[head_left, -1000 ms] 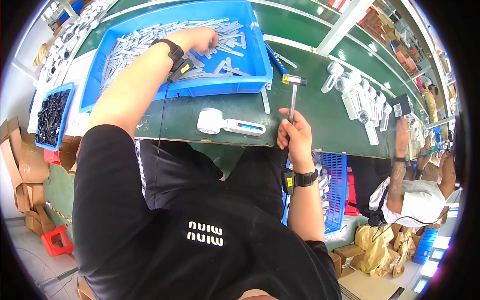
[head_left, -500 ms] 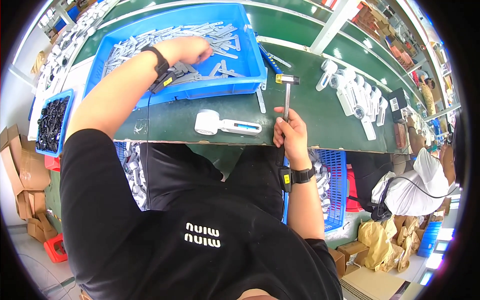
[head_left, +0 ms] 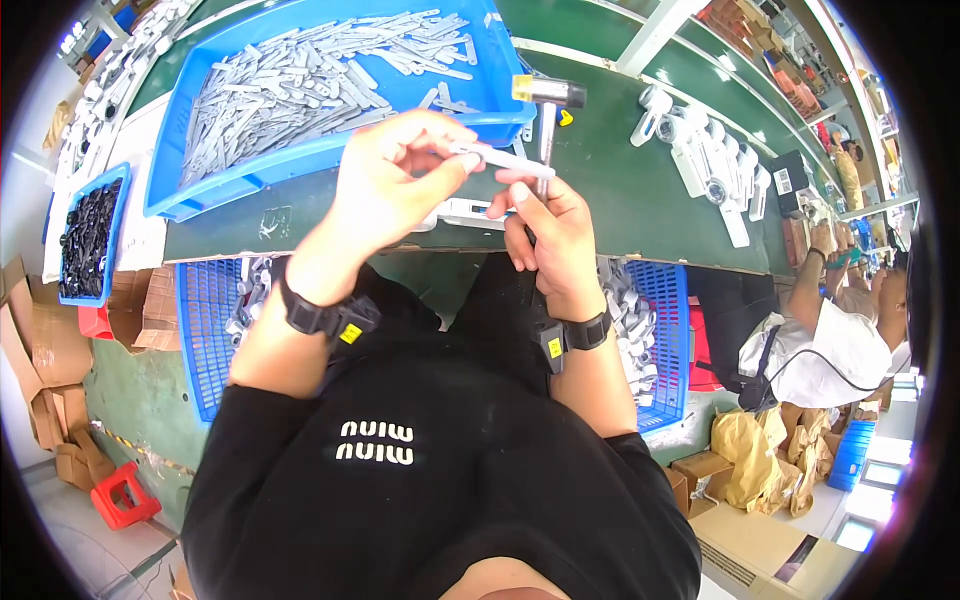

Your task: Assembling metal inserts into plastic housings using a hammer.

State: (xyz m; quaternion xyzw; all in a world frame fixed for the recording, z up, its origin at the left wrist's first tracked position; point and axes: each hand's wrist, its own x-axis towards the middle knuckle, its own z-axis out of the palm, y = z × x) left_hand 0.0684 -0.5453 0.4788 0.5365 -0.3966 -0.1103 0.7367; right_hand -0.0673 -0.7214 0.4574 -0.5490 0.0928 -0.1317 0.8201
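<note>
My left hand [head_left: 390, 190] pinches one end of a slim grey plastic strip [head_left: 512, 161] above the bench edge. The strip's other end reaches the fingers of my right hand [head_left: 556, 235], which is closed round the handle of a small hammer [head_left: 549, 93]. That hammer stands head up, with one yellowish face and one dark face. Beneath my hands lies a white handheld device [head_left: 470, 213], partly covered by them. Beyond my left hand, a blue tub [head_left: 250, 186] holds a heap of similar grey strips [head_left: 290, 95].
White devices [head_left: 715, 175] lie in a row on the green bench [head_left: 625, 215] at right, beside a dark box [head_left: 792, 186]. A bin of black parts [head_left: 93, 238] stands far left. Blue baskets [head_left: 205, 345] flank my legs. Another person [head_left: 832, 355] works at right.
My left hand has come out of the tub, back toward me, with a grey strip. My right hand has lifted the hammer and moved left, to meet the strip over the white device.
</note>
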